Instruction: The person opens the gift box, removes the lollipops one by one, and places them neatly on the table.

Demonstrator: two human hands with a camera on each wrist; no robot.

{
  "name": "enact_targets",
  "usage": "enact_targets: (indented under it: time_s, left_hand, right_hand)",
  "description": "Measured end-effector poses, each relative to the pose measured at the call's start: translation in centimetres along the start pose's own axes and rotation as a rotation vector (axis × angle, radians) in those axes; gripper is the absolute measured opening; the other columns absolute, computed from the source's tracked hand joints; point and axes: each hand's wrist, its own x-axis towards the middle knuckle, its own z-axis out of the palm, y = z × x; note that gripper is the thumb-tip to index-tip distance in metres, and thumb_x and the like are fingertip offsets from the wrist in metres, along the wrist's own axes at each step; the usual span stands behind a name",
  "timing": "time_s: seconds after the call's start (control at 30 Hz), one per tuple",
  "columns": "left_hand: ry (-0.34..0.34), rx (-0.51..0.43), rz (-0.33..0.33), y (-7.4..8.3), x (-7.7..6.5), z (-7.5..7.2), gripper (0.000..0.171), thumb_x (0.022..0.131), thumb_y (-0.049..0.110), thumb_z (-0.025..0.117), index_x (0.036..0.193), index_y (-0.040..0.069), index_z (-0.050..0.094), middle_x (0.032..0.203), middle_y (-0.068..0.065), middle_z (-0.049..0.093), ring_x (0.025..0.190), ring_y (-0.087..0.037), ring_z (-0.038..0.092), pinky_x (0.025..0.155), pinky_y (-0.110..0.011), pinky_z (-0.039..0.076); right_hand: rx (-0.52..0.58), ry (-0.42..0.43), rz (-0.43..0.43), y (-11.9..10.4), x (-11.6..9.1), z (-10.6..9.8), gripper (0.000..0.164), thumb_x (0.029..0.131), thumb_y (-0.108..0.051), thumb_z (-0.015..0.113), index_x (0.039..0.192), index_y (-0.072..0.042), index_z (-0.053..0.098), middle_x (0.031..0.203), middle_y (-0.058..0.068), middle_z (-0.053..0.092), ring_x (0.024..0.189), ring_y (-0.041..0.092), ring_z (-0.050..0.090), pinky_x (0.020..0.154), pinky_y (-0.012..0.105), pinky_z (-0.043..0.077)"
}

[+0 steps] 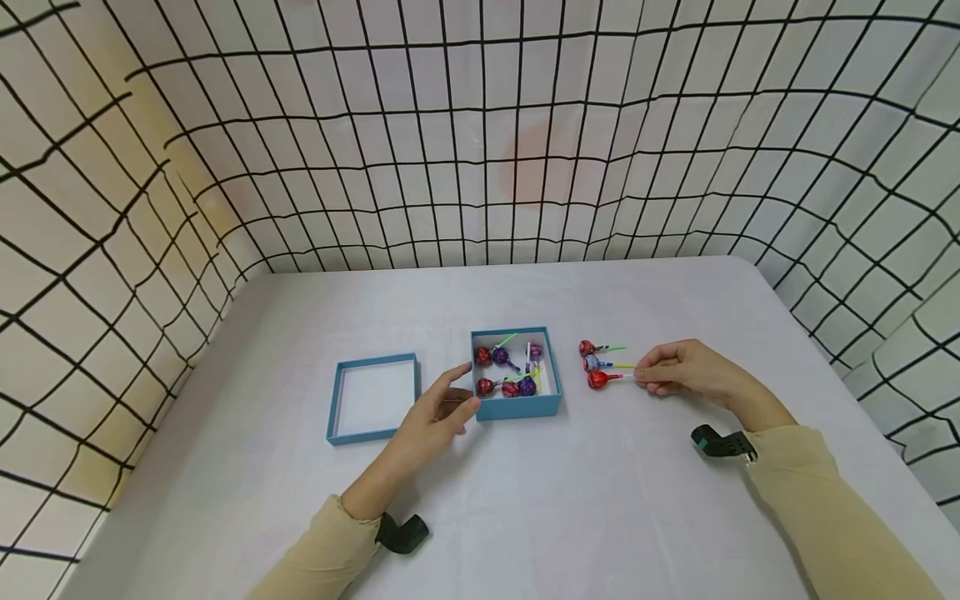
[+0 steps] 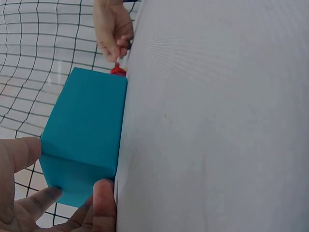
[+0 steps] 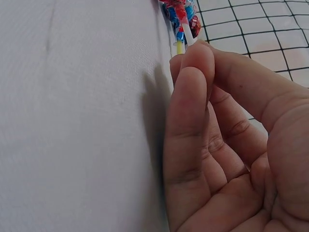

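Observation:
My right hand (image 1: 686, 373) pinches the white stick of a red lollipop (image 1: 597, 379) between thumb and fingertips, at the right of the head view. Beside that one lie a blue lollipop (image 1: 592, 363) with a yellow stick and a dark red lollipop (image 1: 587, 348) with a green stick. At the middle stands a blue box (image 1: 519, 407) holding several wrapped lollipops in red and purple. My left hand (image 1: 435, 417) is at the box's left end, fingers spread and loosely bent, fingertips right at its walls. In the left wrist view the box (image 2: 89, 121) shows its plain outer sides.
Left of the box lies its shallow blue lid (image 1: 372, 436), inner side up. A white cloth covers the table (image 1: 540, 517). Black grid netting (image 1: 480, 158) over pale sheeting rises behind the table and along both sides.

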Motion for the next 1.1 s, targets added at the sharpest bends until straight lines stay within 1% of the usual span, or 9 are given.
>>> enact_targets:
  time_s: [0.2,0.4,0.6,0.93,1.1]
  left_hand:
    - [-0.002,-0.001,0.004,0.06,-0.04,0.01,0.058,0.102,0.032,0.061,0.155,0.031,0.037,0.131,-0.011,0.062,0.1,-0.022,0.067,0.081,-0.035,0.056]
    - [-0.001,-0.004,0.004,0.28,-0.06,0.01,0.058,0.102,0.03,0.061,0.155,0.029,0.037,0.13,-0.011,0.063,0.098,-0.023,0.066,0.081,-0.034,0.056]
    - [-0.003,-0.007,0.002,0.43,-0.14,-0.02,0.059,0.102,0.03,0.061,0.155,0.029,0.037,0.13,-0.011,0.062,0.098,-0.023,0.066,0.082,-0.035,0.056]
    - [-0.008,0.003,0.002,0.22,-0.03,-0.05,0.058,0.102,0.03,0.061,0.155,0.028,0.037,0.132,-0.013,0.062,0.098,-0.023,0.066,0.082,-0.034,0.056]
    - [-0.012,0.0,0.008,0.12,0.04,-0.07,0.059,0.102,0.03,0.061,0.155,0.027,0.037,0.132,-0.015,0.061,0.1,-0.025,0.066,0.083,-0.037,0.057]
  right_hand:
    - [-0.015,0.007,0.008,0.03,0.08,-0.09,0.04,0.09,-0.025,0.077,0.114,0.004,0.066,0.089,0.005,0.073,0.074,0.009,0.066,0.071,0.024,0.06]
    - [-0.022,0.007,0.017,-0.11,0.08,-0.06,0.04,0.09,-0.025,0.077,0.115,0.005,0.065,0.089,0.004,0.073,0.073,0.008,0.065,0.07,0.023,0.059]
    - [-0.025,-0.002,0.012,-0.17,0.04,-0.08,0.04,0.092,-0.024,0.075,0.116,0.006,0.064,0.088,0.003,0.073,0.073,0.008,0.064,0.069,0.023,0.059]
    - [-0.017,0.005,0.022,-0.14,0.17,-0.11,0.042,0.091,-0.026,0.076,0.116,0.005,0.064,0.088,0.003,0.073,0.073,0.008,0.065,0.069,0.023,0.059]
    - [-0.021,0.001,0.017,-0.36,-0.01,-0.1,0.041,0.092,-0.024,0.074,0.117,0.006,0.064,0.089,0.003,0.073,0.074,0.009,0.065,0.07,0.024,0.059]
